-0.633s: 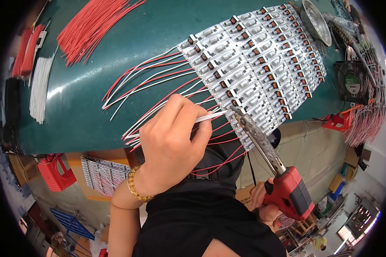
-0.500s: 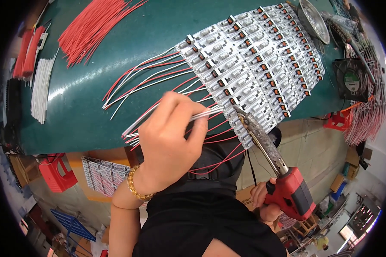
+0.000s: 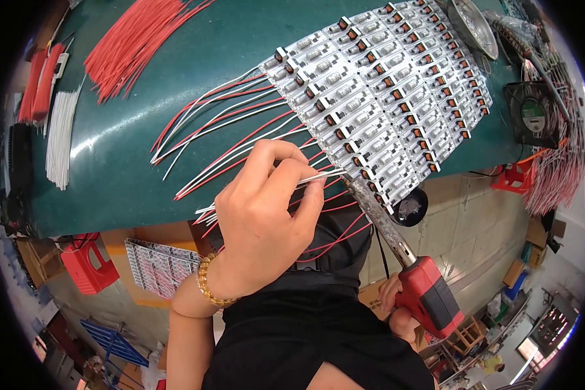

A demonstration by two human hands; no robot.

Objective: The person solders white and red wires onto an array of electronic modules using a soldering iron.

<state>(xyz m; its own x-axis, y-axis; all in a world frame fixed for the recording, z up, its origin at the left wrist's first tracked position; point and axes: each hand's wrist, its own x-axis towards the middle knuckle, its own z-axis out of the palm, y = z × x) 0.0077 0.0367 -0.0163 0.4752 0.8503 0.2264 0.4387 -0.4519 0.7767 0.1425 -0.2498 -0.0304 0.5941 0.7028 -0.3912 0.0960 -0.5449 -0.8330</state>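
My left hand (image 3: 263, 218) is closed in a pinch on several thin white wires (image 3: 320, 176), whose tips reach the near left edge of a panel of small circuit boards (image 3: 357, 97). My right hand (image 3: 396, 307) grips a red and black soldering gun (image 3: 429, 296). Its dark, crusted barrel (image 3: 370, 207) points up and left, with the tip at the panel's edge beside the white wire ends. Along that edge hang red and white wires (image 3: 221, 117) that join the boards. Part of the wire bundle is hidden behind my left hand.
Loose red wires (image 3: 133, 49) and a white wire bundle (image 3: 62, 140) lie on the green tabletop (image 3: 130, 175). A metal dish (image 3: 472, 29) and a small fan (image 3: 533, 116) stand at the right. Below the table are a red stool (image 3: 90, 265) and finished-looking wired panels (image 3: 159, 266).
The soldering gun's tip has moved left and slightly down, off the board's face to its edge. My left hand has brought the white wire ends a little to the right, against that edge.
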